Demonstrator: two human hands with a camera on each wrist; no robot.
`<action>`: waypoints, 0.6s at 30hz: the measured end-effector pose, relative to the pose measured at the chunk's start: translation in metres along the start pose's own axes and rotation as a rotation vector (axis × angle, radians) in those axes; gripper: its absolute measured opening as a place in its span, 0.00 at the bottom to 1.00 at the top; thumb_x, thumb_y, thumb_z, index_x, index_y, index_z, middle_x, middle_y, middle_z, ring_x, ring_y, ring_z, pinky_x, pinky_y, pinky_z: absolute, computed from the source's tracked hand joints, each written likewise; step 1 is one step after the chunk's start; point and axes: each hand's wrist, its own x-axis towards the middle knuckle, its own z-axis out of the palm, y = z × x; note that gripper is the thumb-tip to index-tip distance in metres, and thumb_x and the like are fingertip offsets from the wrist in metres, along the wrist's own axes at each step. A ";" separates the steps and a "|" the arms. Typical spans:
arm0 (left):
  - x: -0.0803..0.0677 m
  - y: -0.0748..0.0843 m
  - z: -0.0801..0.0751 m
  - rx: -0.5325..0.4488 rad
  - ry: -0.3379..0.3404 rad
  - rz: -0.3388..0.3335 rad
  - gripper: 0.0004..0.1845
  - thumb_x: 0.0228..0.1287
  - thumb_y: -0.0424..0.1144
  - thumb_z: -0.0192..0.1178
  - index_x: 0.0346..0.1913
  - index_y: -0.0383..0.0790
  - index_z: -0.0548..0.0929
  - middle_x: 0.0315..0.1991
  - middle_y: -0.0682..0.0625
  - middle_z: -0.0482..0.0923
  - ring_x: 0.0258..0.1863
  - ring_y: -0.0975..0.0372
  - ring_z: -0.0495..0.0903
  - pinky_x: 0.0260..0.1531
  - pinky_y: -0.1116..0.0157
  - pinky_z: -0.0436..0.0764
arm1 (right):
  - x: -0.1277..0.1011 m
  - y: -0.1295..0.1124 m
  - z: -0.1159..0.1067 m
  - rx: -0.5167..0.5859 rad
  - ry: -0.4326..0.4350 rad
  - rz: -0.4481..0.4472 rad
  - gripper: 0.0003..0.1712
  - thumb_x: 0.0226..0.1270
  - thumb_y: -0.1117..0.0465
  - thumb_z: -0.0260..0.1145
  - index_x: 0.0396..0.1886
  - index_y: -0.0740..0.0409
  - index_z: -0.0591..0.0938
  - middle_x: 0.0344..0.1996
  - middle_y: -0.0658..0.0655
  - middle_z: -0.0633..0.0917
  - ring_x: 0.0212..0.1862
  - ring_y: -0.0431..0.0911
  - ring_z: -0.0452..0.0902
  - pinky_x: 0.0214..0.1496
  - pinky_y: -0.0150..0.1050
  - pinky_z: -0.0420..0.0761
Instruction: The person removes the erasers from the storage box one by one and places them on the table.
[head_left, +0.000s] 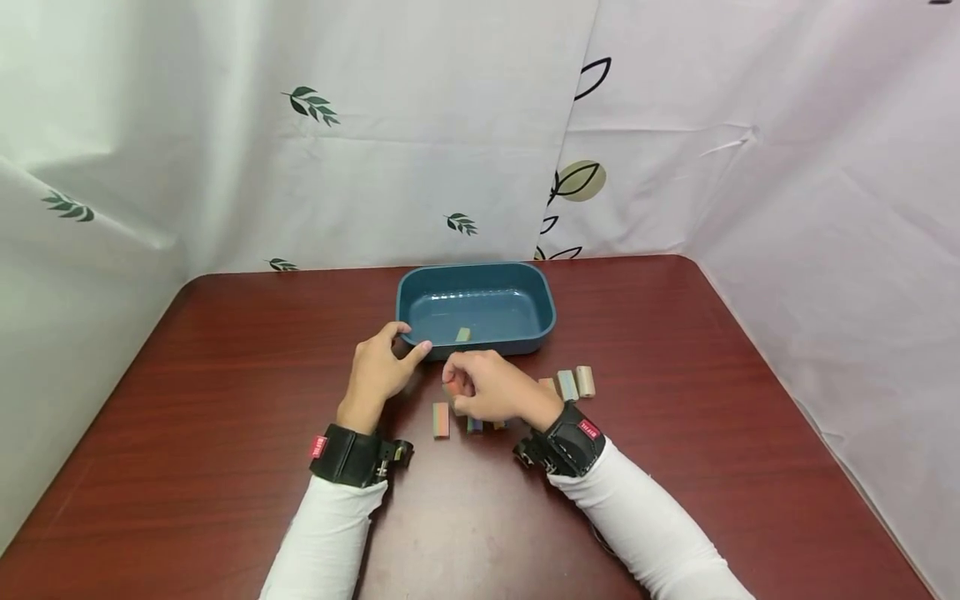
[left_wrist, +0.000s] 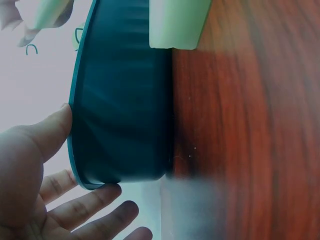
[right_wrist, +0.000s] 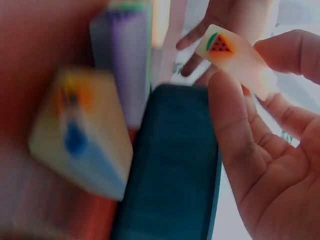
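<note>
A dark blue rectangular dish (head_left: 480, 346) stands at the back of the table. My left hand (head_left: 378, 367) holds its near left corner, thumb on the front rim and fingers at the left end, seen again in the left wrist view as the hand (left_wrist: 30, 185) at the rim. My right hand (head_left: 491, 385) is just in front of the dish. Between thumb and fingers it pinches a small pale block with a watermelon-slice print (right_wrist: 235, 55). One pale green block (head_left: 463, 334) lies inside the dish near the front wall.
Several small coloured blocks lie in front of the dish: an orange-and-green one (head_left: 441, 421), a light blue one (head_left: 567, 385), a beige one (head_left: 585, 381), others partly under my right hand. A white patterned curtain (head_left: 375, 167) hangs behind the brown table (head_left: 225, 400).
</note>
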 end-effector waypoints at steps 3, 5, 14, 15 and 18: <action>0.000 0.000 0.004 -0.006 0.006 0.011 0.28 0.66 0.55 0.61 0.61 0.41 0.74 0.47 0.39 0.78 0.43 0.48 0.75 0.41 0.51 0.74 | -0.005 -0.002 0.003 0.018 -0.036 0.023 0.08 0.58 0.68 0.64 0.37 0.57 0.78 0.25 0.46 0.77 0.28 0.40 0.75 0.32 0.32 0.75; 0.000 0.000 0.005 -0.006 0.009 0.017 0.28 0.66 0.54 0.61 0.61 0.40 0.74 0.47 0.39 0.78 0.43 0.48 0.75 0.41 0.51 0.74 | -0.006 -0.004 0.004 0.026 -0.066 0.043 0.08 0.57 0.68 0.64 0.36 0.56 0.77 0.26 0.46 0.78 0.29 0.40 0.75 0.32 0.32 0.75; 0.005 0.000 0.002 -0.004 -0.008 0.000 0.29 0.67 0.55 0.60 0.63 0.40 0.73 0.55 0.37 0.76 0.52 0.44 0.74 0.49 0.46 0.74 | -0.006 -0.014 0.017 0.042 -0.265 0.130 0.11 0.56 0.70 0.64 0.34 0.52 0.74 0.26 0.48 0.78 0.26 0.37 0.71 0.30 0.30 0.71; 0.005 0.000 0.002 -0.005 -0.004 0.004 0.29 0.67 0.55 0.60 0.63 0.39 0.73 0.55 0.36 0.76 0.52 0.44 0.74 0.49 0.46 0.73 | -0.006 -0.015 0.019 0.039 -0.279 0.135 0.11 0.56 0.70 0.64 0.33 0.51 0.74 0.26 0.47 0.77 0.26 0.37 0.70 0.29 0.30 0.70; 0.006 0.000 0.004 -0.003 0.007 0.014 0.29 0.67 0.54 0.60 0.62 0.39 0.73 0.56 0.36 0.76 0.52 0.43 0.74 0.49 0.45 0.73 | -0.007 -0.016 0.025 0.035 -0.304 0.157 0.11 0.57 0.69 0.65 0.32 0.50 0.74 0.24 0.45 0.76 0.24 0.37 0.69 0.27 0.30 0.68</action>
